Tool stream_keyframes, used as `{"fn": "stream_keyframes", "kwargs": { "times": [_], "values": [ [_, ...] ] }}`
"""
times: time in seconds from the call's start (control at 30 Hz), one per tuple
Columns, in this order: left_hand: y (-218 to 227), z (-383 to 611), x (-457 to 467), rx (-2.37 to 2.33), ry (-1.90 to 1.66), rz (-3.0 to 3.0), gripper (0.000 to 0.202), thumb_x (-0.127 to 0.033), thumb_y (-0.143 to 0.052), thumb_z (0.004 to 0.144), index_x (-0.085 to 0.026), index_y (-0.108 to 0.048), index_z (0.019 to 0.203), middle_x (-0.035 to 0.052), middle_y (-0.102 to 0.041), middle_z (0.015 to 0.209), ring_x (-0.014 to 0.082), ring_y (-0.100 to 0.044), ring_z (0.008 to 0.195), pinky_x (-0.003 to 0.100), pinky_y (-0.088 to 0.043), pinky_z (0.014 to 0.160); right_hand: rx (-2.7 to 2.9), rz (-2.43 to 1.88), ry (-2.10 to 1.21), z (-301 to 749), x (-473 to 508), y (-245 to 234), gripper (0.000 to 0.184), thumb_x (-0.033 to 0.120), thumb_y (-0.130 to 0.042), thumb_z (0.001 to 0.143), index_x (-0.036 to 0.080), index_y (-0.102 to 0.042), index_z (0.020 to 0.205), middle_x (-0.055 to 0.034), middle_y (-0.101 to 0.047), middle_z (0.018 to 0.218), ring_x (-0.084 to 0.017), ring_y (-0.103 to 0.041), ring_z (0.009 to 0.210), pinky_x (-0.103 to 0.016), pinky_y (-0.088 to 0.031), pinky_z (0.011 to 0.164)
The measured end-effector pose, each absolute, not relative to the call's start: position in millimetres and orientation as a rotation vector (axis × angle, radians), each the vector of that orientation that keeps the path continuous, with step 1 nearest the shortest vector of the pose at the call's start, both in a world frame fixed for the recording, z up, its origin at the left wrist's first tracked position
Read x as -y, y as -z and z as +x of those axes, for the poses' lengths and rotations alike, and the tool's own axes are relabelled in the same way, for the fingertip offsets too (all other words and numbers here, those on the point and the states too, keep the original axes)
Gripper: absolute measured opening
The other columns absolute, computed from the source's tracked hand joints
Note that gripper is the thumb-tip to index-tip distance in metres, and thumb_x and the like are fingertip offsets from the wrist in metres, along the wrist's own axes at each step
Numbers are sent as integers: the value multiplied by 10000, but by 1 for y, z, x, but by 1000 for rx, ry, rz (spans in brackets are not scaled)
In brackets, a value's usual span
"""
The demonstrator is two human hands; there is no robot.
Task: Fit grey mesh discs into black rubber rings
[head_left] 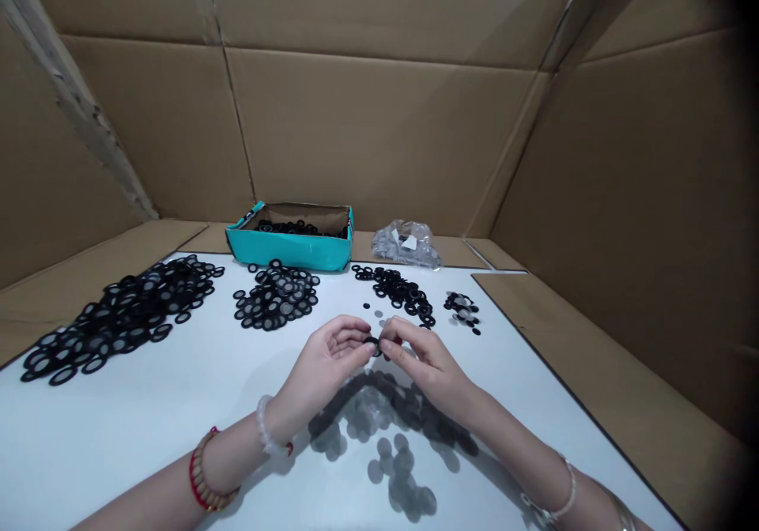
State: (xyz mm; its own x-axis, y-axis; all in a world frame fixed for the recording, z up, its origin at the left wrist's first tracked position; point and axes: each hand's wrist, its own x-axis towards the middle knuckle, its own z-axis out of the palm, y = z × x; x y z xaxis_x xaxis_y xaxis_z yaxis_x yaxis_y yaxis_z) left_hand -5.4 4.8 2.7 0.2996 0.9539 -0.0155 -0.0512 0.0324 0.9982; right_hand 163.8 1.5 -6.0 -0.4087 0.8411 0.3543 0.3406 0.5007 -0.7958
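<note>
Small black ring (pixel 372 346), likely light and flexible, best held by its rim: clamped between left grip (pixel 324 357) and right grip (pixel 424 361) at the desk (pixel 148 428) centre, pile of rings (pixel 276 298) at 12 o'clock.

Two hands (pixel 323 365), four piles of black rings (pixel 276 298), one teal box (pixel 288 250), seemingly one plastic bag (pixel 406 244)

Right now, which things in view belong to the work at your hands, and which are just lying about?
Belonging: left hand and right hand pinching a black ring; piled black rings; teal box of rings.
Lying about: crumpled clear plastic bag; cardboard lining.
</note>
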Motion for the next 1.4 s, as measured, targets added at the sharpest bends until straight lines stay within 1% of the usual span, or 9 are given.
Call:
{"fn": "stream_keyframes", "kwargs": {
  "times": [0.2, 0.43, 0.6, 0.8, 0.97, 1.13, 1.23, 1.4],
  "values": [
    [2, -6, -8, -932, -1029, 1293, 175, -249, -646, 705, -165, -588, 848, 36, -611, 836, 171, -582, 826, 269, -480, 739, 2036, -986, -756, 162, -1, 6, 203, 236, -406, 915, 190, -452, 723, 0, -466, 710, -153, -451, 722, -270, -360, 676],
    [1, -8, -7, -935, -1084, 1368, 99, -229, -596, 748, -173, -617, 826, 12, -613, 818, 147, -561, 754, 239, -460, 679, 2057, -985, -699, 158, 1, 9, 179, 218, -401, 913, 191, -443, 742, 2, -461, 722, -146, -443, 701, -265, -359, 666],
    [1, -8, -7, -954, -1083, 1332, 136, -237, -600, 757, -176, -628, 875, 17, -629, 825, 145, -564, 745, 247, -460, 696, 2001, -985, -775, 155, 3, 11, 91, 234, -445, 898, 193, -450, 816, -6, -492, 783, -143, -466, 725, -254, -378, 668],
    [-1, -10, -8, -896, -1048, 1345, 173, -291, -609, 759, -170, -645, 877, 54, -650, 922, 188, -588, 849, 285, -470, 775, 1955, -1001, -752, 157, 2, 7, 103, 217, -443, 891, 191, -466, 795, -6, -500, 760, -142, -477, 706, -256, -381, 656],
    [-5, -13, -11, -926, -975, 1369, 199, -282, -604, 764, -171, -649, 923, 53, -652, 939, 177, -589, 823, 272, -466, 760, 2000, -1011, -708, 158, 3, 6, 121, 192, -459, 872, 190, -471, 751, -7, -494, 736, -145, -475, 703, -256, -378, 649],
    [-2, -16, -14, -859, -917, 1319, 202, -270, -598, 769, -155, -645, 929, 68, -644, 954, 173, -585, 811, 276, -472, 743, 1938, -1019, -711, 157, 2, 9, 76, 193, -476, 858, 189, -492, 784, -12, -513, 770, -148, -487, 730, -260, -385, 678],
    [0, -15, -14, -824, -908, 1261, 204, -294, -604, 767, -155, -637, 913, 61, -638, 929, 168, -594, 774, 295, -488, 739, 1868, -1021, -741, 156, -2, 12, 75, 201, -476, 860, 187, -501, 790, -10, -521, 768, -146, -485, 724, -258, -388, 677],
    [0, -12, -12, -861, -926, 1200, 212, -325, -648, 726, -149, -623, 843, 35, -627, 794, 173, -607, 731, 322, -500, 738, 1815, -1046, -793, 157, -5, 15, 102, 229, -464, 878, 185, -534, 817, -18, -554, 799, -152, -507, 755, -255, -387, 682]
  ]
}}
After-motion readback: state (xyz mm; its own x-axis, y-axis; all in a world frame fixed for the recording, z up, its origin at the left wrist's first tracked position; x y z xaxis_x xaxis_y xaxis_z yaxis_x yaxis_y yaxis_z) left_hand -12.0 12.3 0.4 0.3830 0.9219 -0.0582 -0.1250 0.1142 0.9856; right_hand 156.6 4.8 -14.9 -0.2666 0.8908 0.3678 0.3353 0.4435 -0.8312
